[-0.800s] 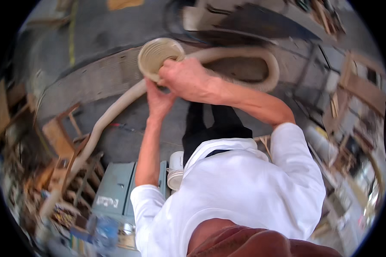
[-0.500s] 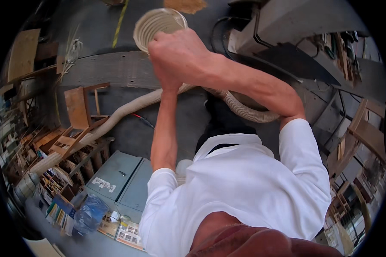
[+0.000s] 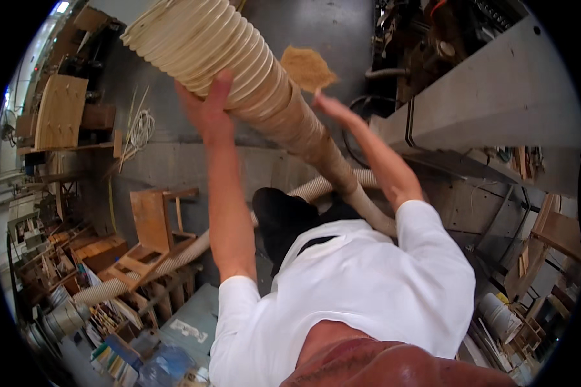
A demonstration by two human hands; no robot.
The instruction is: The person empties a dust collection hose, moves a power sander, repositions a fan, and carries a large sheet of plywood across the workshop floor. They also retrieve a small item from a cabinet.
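Note:
A wide, cream-coloured ribbed hose (image 3: 239, 58) rises slantwise in front of me, its broad end up at the top left. Its lower, brownish part runs down toward my right side. My left hand (image 3: 208, 111) grips it from the near left, the thumb lying along the ribs and the fingers partly hidden behind. On the hose's right, my right hand (image 3: 332, 108) is stretched forward and smeared by motion. Whether it touches the hose I cannot tell. Beyond that hand a heap of sawdust (image 3: 306, 68) lies on the dark floor.
A large grey machine (image 3: 490, 84) stands at the right. Another stretch of pale hose (image 3: 187, 253) crosses behind me toward the left. A wooden chair (image 3: 150, 222) and stacked wood pieces fill the left side. A blue-grey cabinet (image 3: 187, 322) stands lower left.
The hose's open end has gone from facing me to pointing up and left, much closer. My hands, together before, are now apart, the right one farther right. My view has shifted.

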